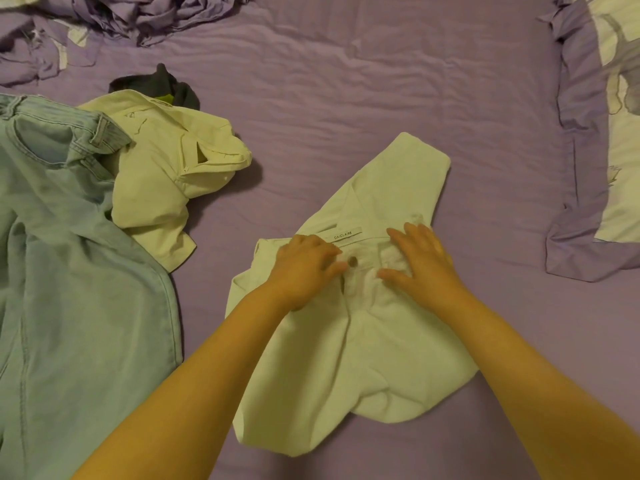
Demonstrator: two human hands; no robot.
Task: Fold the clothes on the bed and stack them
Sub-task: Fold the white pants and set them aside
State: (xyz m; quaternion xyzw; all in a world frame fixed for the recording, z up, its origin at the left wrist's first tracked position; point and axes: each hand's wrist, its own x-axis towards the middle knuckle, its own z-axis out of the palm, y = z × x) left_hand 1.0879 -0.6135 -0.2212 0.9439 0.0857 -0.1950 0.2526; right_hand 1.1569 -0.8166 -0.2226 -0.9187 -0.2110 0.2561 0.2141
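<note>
smoothing step on purple bed [346, 98]: light blue jeans [69, 271] spread at left edge, unfolded; crumpled cream garment [166, 174] beside them. white pants [374, 334] partly folded at centre. left hand [304, 268] and right hand [422, 261] flat on waistband, fingers extended, gripping nothing. next, likely: fold in half, then stack.

My left hand [304, 268] covers part of the white trousers [363, 341] at the waistband. The blue jeans [69, 271] run off the left and bottom edges. A dark garment [166, 86] lies mostly under the cream garment [166, 174] — type indeterminable. The pillow [620, 133] is cut by the right edge.
</note>
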